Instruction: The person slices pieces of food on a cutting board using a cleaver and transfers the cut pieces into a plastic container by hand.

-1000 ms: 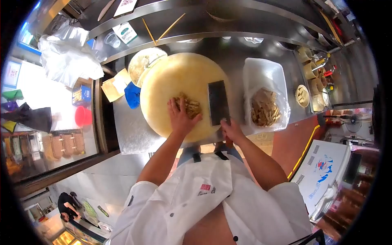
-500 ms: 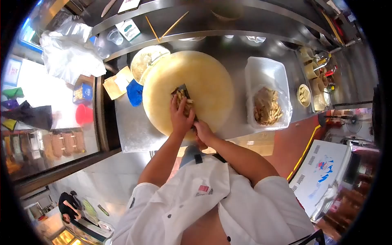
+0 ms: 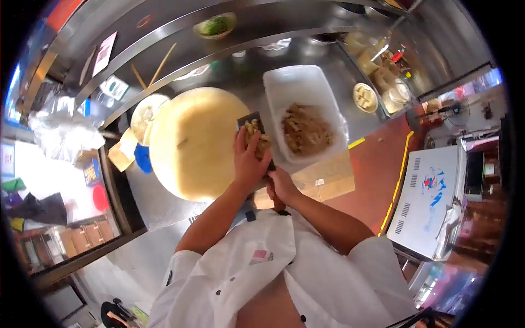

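My right hand [image 3: 284, 187] is closed round the handle of a cleaver [image 3: 245, 118], whose dark blade lies flat. Cut light-brown food pieces [image 3: 252, 128] are heaped on the blade; I cannot tell what food they are. Over them my left hand [image 3: 251, 163] presses its fingers, pinning the pieces to the blade. The cleaver is at the right edge of a thick round chopping board [image 3: 191, 145], which has a small scrap on it. Just to the right stands a white plastic tub [image 3: 274, 90], with similar brown pieces [image 3: 306, 130] at its near end.
A blue cloth [image 3: 143, 158] and a pale bowl [image 3: 145, 112] sit left of the board. On the shelf are a bowl of chopped greens [image 3: 214, 25] and wooden sticks [image 3: 163, 64]. A small dish [image 3: 365, 98] lies right of the tub. Another person [image 3: 113, 315] is far off at lower left.
Both hands have carried the cleaver and its pieces from the middle of the board rightward to its edge beside the tub. The camera view has turned right.
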The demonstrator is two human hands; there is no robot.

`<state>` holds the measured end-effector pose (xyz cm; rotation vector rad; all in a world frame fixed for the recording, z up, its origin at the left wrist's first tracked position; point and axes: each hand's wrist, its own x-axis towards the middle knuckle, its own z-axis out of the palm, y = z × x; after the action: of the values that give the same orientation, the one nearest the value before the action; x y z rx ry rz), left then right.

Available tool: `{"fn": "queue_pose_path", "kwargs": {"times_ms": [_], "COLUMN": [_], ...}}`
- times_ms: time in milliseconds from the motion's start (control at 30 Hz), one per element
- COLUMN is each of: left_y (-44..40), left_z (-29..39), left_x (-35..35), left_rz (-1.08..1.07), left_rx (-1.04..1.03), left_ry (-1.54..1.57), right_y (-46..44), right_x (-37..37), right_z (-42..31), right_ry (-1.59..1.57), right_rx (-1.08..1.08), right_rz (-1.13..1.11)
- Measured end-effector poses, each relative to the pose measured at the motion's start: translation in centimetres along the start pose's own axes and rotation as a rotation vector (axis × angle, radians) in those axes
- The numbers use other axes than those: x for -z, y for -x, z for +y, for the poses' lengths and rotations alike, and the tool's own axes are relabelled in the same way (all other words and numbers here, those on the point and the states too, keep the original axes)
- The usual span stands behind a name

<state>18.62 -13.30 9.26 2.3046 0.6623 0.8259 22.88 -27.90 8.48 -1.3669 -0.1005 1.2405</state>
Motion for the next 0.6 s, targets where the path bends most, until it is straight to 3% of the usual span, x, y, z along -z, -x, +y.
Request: {"fn": "queue_pose_path", "kwargs": {"times_ms": [200,267,300,433,600], "left_y": [-3.3,-3.9,-4.5,-5.4,-5.7], "left_z": [7.6,5.9,4.9,7.3,8.4], "left_x": [-11.4,-17.1,-19.6,-21.8,-22.1], "left_rz": [-0.204,-0.195,-0.291,-0.537,-0.448], "left_rx": [0.07,0.023,0.01,-0.002,-0.304], "left_ry": [0.285,0.241,0.063,-0.422,-0.266], "right_y": [4.7,6.5,7.2,10.9,14.8], "right_x": [10.4,12.8,14.2,19.5,26.5], "right_z": [-2.4,-3.6,-3.6,-3.5,-2.4], "right_ry": [-0.039,-0.067,-0.067,-0.032,-0.057], "right_rx": [0.036,0.055,0.062,0.091,0.128], "right_rz": [0.183,0.3,0.337,0.496,0.572]}}
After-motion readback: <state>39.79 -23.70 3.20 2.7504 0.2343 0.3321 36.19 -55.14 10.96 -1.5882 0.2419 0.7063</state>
